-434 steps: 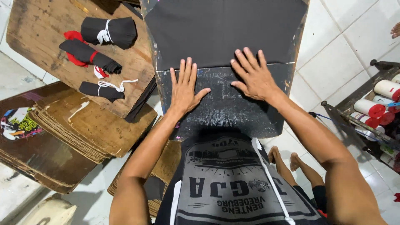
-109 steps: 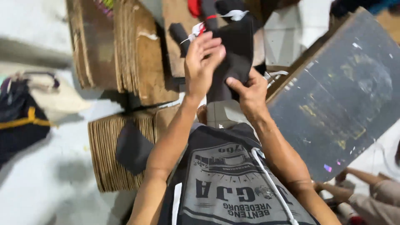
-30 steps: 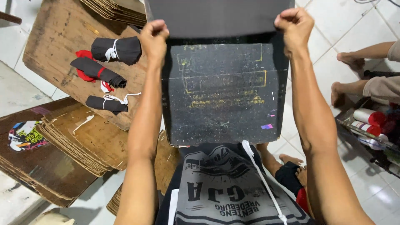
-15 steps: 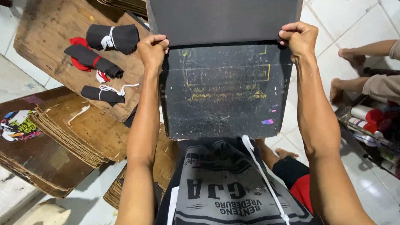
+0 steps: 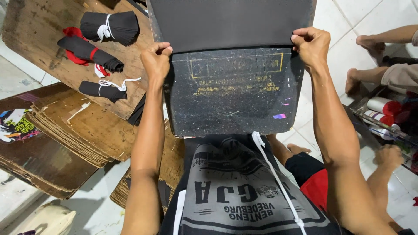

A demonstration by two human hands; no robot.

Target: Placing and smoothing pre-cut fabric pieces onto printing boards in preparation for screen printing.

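A dark board (image 5: 230, 104) with faded yellow markings lies in front of me, tilted toward my chest. A sheet of black fabric (image 5: 230, 21) covers its far half. My left hand (image 5: 156, 58) is a fist gripping the fabric's near left corner at the board's left edge. At the right edge, my right hand (image 5: 310, 43) is clenched on the near right corner. The fabric's near hem runs straight between my two hands.
Three tied bundles of black cloth (image 5: 111, 26) lie on a worn wooden board (image 5: 39, 35) at upper left. Stacks of brown cardboard sheets (image 5: 82, 130) sit to my left. Another person's legs (image 5: 379, 39) and hand (image 5: 389, 156) are on the right, near a rack of spools (image 5: 383, 106).
Both hands have pulled the fabric's near edge closer to me along the board, covering more of it. Another person's hand has appeared at lower right.
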